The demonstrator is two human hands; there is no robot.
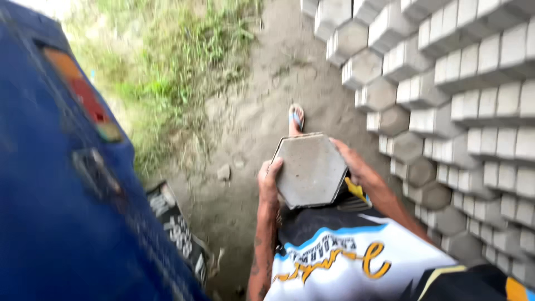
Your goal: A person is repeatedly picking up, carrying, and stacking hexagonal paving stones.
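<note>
Both hands, left hand (271,181) and right hand (352,161), clench the hexagonal paver (310,170) by opposite edges, spreading its weight, beside the stacked pavers (473,111).

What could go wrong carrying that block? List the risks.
1. The hexagonal block is held only at its edges by the left hand and right hand; it could slip.
2. A foot in an open sandal sits just beyond it, so a drop might hurt toes.
3. The path between the blue vehicle and the stacked blocks looks narrow; bumping either seems possible.
</note>
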